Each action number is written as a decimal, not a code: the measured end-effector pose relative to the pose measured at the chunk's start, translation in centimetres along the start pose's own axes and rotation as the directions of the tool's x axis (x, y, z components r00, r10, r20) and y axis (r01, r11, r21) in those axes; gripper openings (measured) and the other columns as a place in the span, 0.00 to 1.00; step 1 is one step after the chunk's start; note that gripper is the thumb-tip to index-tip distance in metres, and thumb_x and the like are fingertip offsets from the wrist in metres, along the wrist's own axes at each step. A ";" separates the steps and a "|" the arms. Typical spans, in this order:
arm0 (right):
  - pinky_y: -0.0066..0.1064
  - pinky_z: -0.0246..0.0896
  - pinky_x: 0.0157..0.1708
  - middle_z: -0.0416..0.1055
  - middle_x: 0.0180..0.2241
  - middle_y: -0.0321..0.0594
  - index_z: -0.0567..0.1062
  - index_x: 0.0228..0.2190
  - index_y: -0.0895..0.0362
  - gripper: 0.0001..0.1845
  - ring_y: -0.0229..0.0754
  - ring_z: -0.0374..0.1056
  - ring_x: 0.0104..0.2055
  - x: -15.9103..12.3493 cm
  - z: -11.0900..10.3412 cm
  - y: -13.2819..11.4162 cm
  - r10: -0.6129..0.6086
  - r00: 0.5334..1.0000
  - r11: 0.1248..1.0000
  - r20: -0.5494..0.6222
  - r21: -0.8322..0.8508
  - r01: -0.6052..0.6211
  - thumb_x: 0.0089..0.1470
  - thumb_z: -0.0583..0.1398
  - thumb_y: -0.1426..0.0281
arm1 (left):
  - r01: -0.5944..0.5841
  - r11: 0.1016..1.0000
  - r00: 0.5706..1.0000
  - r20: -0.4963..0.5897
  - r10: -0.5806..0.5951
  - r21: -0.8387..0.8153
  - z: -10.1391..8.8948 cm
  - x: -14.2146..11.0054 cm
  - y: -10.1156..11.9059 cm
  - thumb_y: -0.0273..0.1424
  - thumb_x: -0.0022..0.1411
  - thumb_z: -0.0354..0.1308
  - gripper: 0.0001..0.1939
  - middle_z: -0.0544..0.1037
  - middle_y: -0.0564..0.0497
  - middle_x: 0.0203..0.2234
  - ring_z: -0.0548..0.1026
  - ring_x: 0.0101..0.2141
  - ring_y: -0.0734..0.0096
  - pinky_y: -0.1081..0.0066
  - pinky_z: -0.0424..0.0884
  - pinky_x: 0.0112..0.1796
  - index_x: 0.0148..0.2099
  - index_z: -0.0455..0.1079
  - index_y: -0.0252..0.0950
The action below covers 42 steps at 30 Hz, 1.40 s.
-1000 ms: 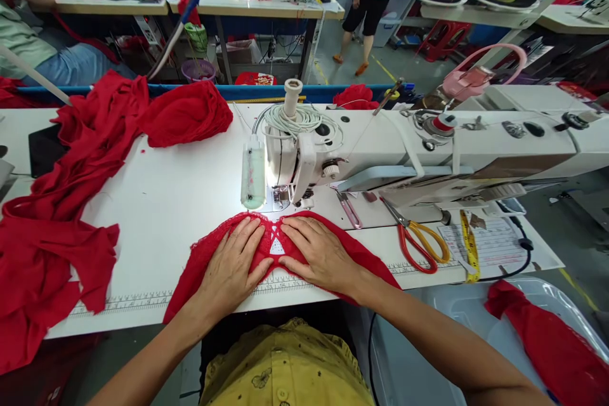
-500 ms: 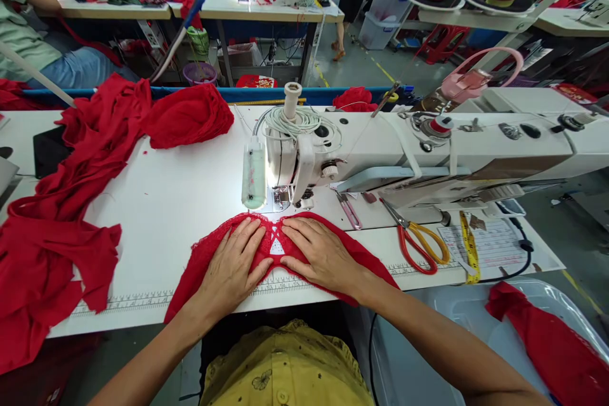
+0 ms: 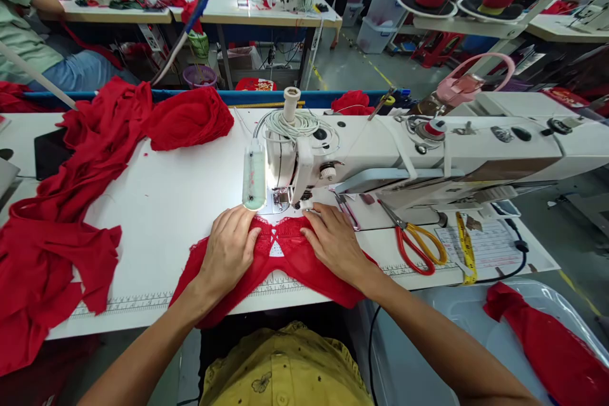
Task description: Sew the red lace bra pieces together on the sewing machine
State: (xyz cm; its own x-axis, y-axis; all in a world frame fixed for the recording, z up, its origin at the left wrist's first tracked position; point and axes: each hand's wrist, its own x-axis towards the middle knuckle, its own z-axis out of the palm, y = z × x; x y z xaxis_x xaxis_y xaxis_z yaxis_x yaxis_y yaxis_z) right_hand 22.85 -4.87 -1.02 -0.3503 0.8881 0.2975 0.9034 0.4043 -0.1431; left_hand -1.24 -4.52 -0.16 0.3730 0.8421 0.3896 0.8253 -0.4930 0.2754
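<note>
A red lace bra point(image 3: 299, 260) lies on the white sewing table, its two cups side by side with small crossed straps and a white gap at the centre. My left hand point(image 3: 228, 247) grips the upper edge of the left cup, fingers bent over the lace and thumb on the front. On the other cup, my right hand point(image 3: 335, 244) has its fingers curled at the top edge and its thumb against the fabric. The sewing machine's needle area point(image 3: 281, 198) is just beyond the bra, with the presser foot apart from the cloth.
Red fabric pieces point(image 3: 61, 203) are heaped at left, beside a red bundle point(image 3: 188, 119). Scissors point(image 3: 413, 238), pink-handled snips point(image 3: 346, 208) and a yellow tape measure point(image 3: 466, 247) lie to the right. A plastic tub point(image 3: 447, 311) holds red cloth. Another person point(image 3: 33, 32) sits at far left.
Both hands have moved from lying flat near the bra's centre outward and up to the cups' top edges. More of the cups and lower band shows. The standing person behind has shifted left.
</note>
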 end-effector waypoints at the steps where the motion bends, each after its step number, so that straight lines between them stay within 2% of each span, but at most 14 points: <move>1: 0.47 0.62 0.53 0.70 0.53 0.53 0.72 0.52 0.62 0.17 0.55 0.64 0.54 -0.1 0.1 0.0 -0.004 1.000 1.000 0.006 0.008 0.004 0.65 0.54 0.69 | 0.006 1.000 1.000 0.029 -0.006 -0.014 0.0 0.3 -0.2 0.28 0.71 0.49 0.15 0.77 0.41 0.50 0.73 0.51 0.54 0.54 0.68 0.53 0.57 0.65 0.32; 7: 0.48 0.64 0.51 0.70 0.52 0.52 0.71 0.53 0.60 0.17 0.54 0.65 0.53 -0.2 0.3 -0.1 -0.016 1.000 0.999 -0.009 0.032 0.016 0.66 0.52 0.69 | 0.007 0.999 0.993 0.117 -0.002 -0.042 0.2 0.9 -0.7 0.30 0.72 0.46 0.16 0.77 0.41 0.49 0.73 0.50 0.55 0.53 0.68 0.53 0.57 0.65 0.34; 15: 0.50 0.65 0.50 0.71 0.50 0.53 0.70 0.55 0.58 0.19 0.56 0.66 0.52 0.1 0.0 -0.9 -0.015 0.998 0.995 -0.065 0.097 0.022 0.66 0.52 0.69 | -0.005 0.998 0.992 0.125 0.013 -0.066 1.1 0.3 -1.1 0.34 0.72 0.50 0.14 0.76 0.41 0.48 0.73 0.50 0.55 0.54 0.70 0.51 0.55 0.67 0.34; 17: 0.49 0.65 0.51 0.72 0.50 0.52 0.71 0.55 0.59 0.18 0.54 0.66 0.52 0.0 -0.2 -1.6 -0.050 0.994 0.988 -0.098 0.143 0.063 0.66 0.52 0.70 | -0.009 0.999 0.992 0.123 0.015 -0.050 1.1 0.4 -0.9 0.34 0.71 0.51 0.15 0.75 0.40 0.48 0.72 0.51 0.53 0.53 0.70 0.51 0.56 0.67 0.33; 19: 0.45 0.66 0.51 0.73 0.49 0.51 0.72 0.52 0.60 0.17 0.50 0.67 0.50 0.0 -0.3 -2.4 -0.131 0.984 0.966 -0.123 0.206 0.155 0.66 0.52 0.72 | -0.017 0.999 0.997 0.075 0.021 -0.044 0.9 0.5 -0.5 0.32 0.71 0.51 0.16 0.74 0.39 0.49 0.71 0.52 0.53 0.52 0.70 0.52 0.57 0.66 0.32; 21: 0.40 0.67 0.51 0.75 0.47 0.49 0.75 0.49 0.61 0.14 0.47 0.69 0.49 0.0 -0.2 -3.1 -0.211 0.970 0.934 -0.124 0.268 0.237 0.66 0.53 0.74 | -0.050 0.996 0.999 0.014 0.051 -0.076 0.6 0.4 0.1 0.29 0.71 0.50 0.14 0.75 0.40 0.49 0.72 0.52 0.56 0.55 0.71 0.52 0.57 0.66 0.32; 23: 0.40 0.68 0.52 0.76 0.47 0.48 0.76 0.46 0.60 0.13 0.47 0.70 0.50 0.0 0.1 -3.4 -0.245 0.963 0.914 -0.109 0.307 0.267 0.66 0.54 0.72 | -0.106 0.985 0.994 0.000 0.107 -0.135 0.5 0.0 0.7 0.26 0.72 0.48 0.13 0.76 0.42 0.48 0.73 0.50 0.60 0.58 0.72 0.53 0.55 0.67 0.34; 25: 0.42 0.68 0.53 0.76 0.48 0.49 0.76 0.46 0.60 0.13 0.48 0.70 0.51 0.0 0.5 -3.4 -0.245 0.965 0.908 -0.095 0.325 0.263 0.65 0.57 0.68 | -0.164 0.971 0.984 0.044 0.174 -0.174 0.8 -0.8 1.0 0.24 0.72 0.46 0.14 0.77 0.43 0.49 0.74 0.52 0.62 0.60 0.72 0.55 0.54 0.68 0.34; 27: 0.44 0.69 0.53 0.76 0.48 0.50 0.76 0.45 0.60 0.14 0.49 0.71 0.51 0.0 0.8 -3.1 -0.235 0.968 0.908 -0.090 0.336 0.252 0.64 0.59 0.64 | -0.196 0.969 0.972 0.099 0.212 -0.152 1.4 -1.9 0.9 0.24 0.71 0.46 0.15 0.75 0.40 0.52 0.71 0.57 0.58 0.55 0.69 0.58 0.55 0.68 0.33; 29: 0.44 0.69 0.53 0.76 0.48 0.49 0.76 0.45 0.58 0.14 0.49 0.71 0.52 -0.1 1.0 -2.7 -0.226 0.970 0.905 -0.087 0.350 0.242 0.62 0.60 0.63 | -0.196 0.975 0.968 0.139 0.210 -0.105 2.0 -2.9 0.5 0.25 0.72 0.45 0.16 0.73 0.38 0.57 0.67 0.61 0.53 0.48 0.65 0.60 0.57 0.68 0.32; 31: 0.45 0.69 0.54 0.76 0.49 0.49 0.75 0.44 0.57 0.14 0.49 0.71 0.52 0.0 1.1 -2.3 -0.220 0.972 0.901 -0.083 0.365 0.235 0.61 0.61 0.62 | -0.171 0.983 0.970 0.162 0.180 -0.071 2.4 -3.6 0.2 0.27 0.73 0.45 0.17 0.71 0.38 0.59 0.66 0.62 0.51 0.45 0.64 0.59 0.59 0.67 0.32; 36: 0.45 0.68 0.56 0.75 0.50 0.49 0.73 0.47 0.58 0.18 0.49 0.70 0.53 0.3 1.1 -1.7 -0.236 0.970 0.893 -0.054 0.383 0.238 0.60 0.62 0.61 | -0.157 0.987 0.971 0.177 0.159 -0.024 2.4 -3.9 0.2 0.34 0.74 0.44 0.21 0.70 0.39 0.61 0.66 0.62 0.52 0.48 0.64 0.59 0.64 0.63 0.34; 42: 0.45 0.67 0.57 0.75 0.51 0.49 0.73 0.50 0.57 0.19 0.49 0.69 0.54 0.4 1.1 -1.6 -0.234 0.971 0.897 -0.042 0.377 0.232 0.61 0.61 0.61 | -0.176 0.984 0.969 0.175 0.173 0.005 2.1 -3.6 0.4 0.34 0.74 0.45 0.21 0.70 0.40 0.61 0.66 0.62 0.51 0.49 0.64 0.58 0.65 0.64 0.37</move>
State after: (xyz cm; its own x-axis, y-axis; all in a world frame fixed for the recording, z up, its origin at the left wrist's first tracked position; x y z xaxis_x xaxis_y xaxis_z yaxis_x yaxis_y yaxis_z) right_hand 20.98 -4.97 -1.75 -0.5411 0.7591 0.3620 0.6355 0.6510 -0.4151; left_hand -1.37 -7.29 -3.35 0.5783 0.7693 0.2716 0.7486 -0.6327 0.1982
